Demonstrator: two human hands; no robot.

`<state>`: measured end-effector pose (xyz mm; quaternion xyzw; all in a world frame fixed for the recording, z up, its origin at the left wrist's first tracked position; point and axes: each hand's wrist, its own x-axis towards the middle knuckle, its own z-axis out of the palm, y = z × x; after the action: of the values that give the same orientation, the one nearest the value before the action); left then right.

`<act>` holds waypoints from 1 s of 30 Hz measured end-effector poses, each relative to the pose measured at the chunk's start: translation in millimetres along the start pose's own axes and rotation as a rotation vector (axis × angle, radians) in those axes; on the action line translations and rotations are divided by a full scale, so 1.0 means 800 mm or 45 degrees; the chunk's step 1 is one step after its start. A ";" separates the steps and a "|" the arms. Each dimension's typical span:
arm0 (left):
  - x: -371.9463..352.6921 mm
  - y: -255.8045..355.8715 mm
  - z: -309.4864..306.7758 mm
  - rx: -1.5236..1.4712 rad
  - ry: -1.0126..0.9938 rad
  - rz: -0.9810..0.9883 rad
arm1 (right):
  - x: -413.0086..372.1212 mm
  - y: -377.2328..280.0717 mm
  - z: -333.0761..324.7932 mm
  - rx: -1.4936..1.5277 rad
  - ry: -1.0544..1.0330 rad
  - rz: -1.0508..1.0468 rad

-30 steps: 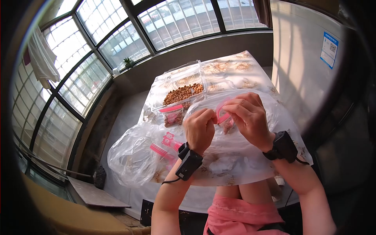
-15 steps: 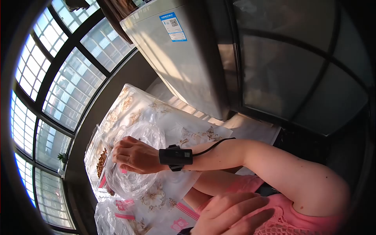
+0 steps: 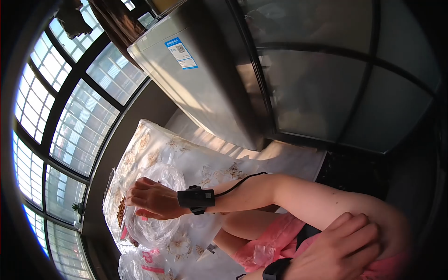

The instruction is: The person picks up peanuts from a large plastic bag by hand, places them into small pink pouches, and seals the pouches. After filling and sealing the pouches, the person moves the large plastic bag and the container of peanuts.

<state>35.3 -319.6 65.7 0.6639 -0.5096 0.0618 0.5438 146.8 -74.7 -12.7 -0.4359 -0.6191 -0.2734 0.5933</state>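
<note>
My right hand [image 3: 153,199] is closed over a clear plastic bag [image 3: 161,228] on the table, back of the hand up. Its fingertips are hidden, so what they hold cannot be made out. Small brown pieces [image 3: 121,212] lie in clear plastic just beyond the fingers. A black device [image 3: 196,199] with a cable is strapped to the right wrist. My left hand [image 3: 343,245], with curled fingers and nothing visible in them, rests against my right upper arm and wears a black band.
A floral cloth [image 3: 210,158] covers the table. Another clear bag with a pink strip [image 3: 151,268] lies at its near corner. Behind stands a white appliance [image 3: 186,93] with a blue-edged label. Gridded windows are at left, dark framed panels at right.
My left hand has moved right, from in front of my lap onto my right upper arm. My right hand stays at the bag. The whole view has shifted and tilted slightly.
</note>
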 end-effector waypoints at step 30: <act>-0.023 -0.011 0.039 0.105 0.348 0.080 | 0.001 -0.005 -0.005 0.024 0.033 0.050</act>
<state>17.9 -333.8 35.6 0.6549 -0.4483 0.1896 0.5781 145.1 -80.1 -10.7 -0.4389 -0.6050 -0.2615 0.6107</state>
